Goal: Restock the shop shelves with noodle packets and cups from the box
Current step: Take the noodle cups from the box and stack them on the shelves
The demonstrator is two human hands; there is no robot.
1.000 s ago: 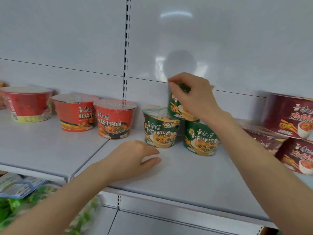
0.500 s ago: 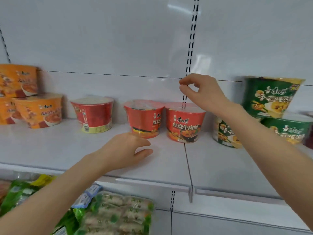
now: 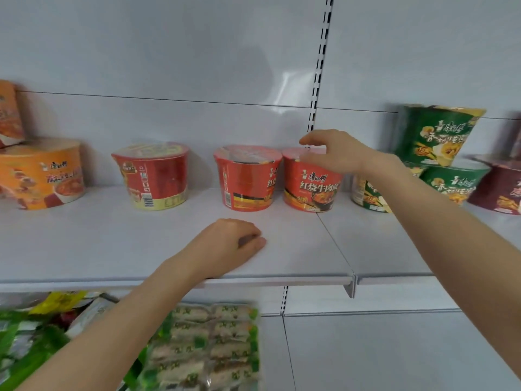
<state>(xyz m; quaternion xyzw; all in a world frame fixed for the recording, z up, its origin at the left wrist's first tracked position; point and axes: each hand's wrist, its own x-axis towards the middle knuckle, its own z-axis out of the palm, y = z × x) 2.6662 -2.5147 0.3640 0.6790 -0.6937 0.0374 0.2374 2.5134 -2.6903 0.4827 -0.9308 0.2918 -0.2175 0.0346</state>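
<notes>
Three red noodle cups stand in a row on the white shelf (image 3: pixel 112 244): one at the left (image 3: pixel 153 176), one in the middle (image 3: pixel 248 179) and one at the right (image 3: pixel 311 184). My right hand (image 3: pixel 332 153) is over the lid of the right red cup, fingers spread around its top; blur hides whether they touch it. My left hand (image 3: pixel 231 244) rests on the shelf in front of the middle cup, fingers loosely curled, holding nothing. To the right, a green cup (image 3: pixel 437 134) is stacked on another green cup (image 3: pixel 454 182); a third (image 3: pixel 366 196) shows behind my right forearm.
Orange cups (image 3: pixel 42 176) stand at the far left, with one more (image 3: pixel 10 111) stacked above. A maroon cup (image 3: pixel 499 187) sits at the far right. Packets in green wrapping (image 3: pixel 197 342) lie on the shelf below. A slotted upright (image 3: pixel 318 66) divides the back panel.
My right hand let go of the top green cup, which stays stacked, and moved left over the right red cup. My view and left hand shifted left along the shelf.
</notes>
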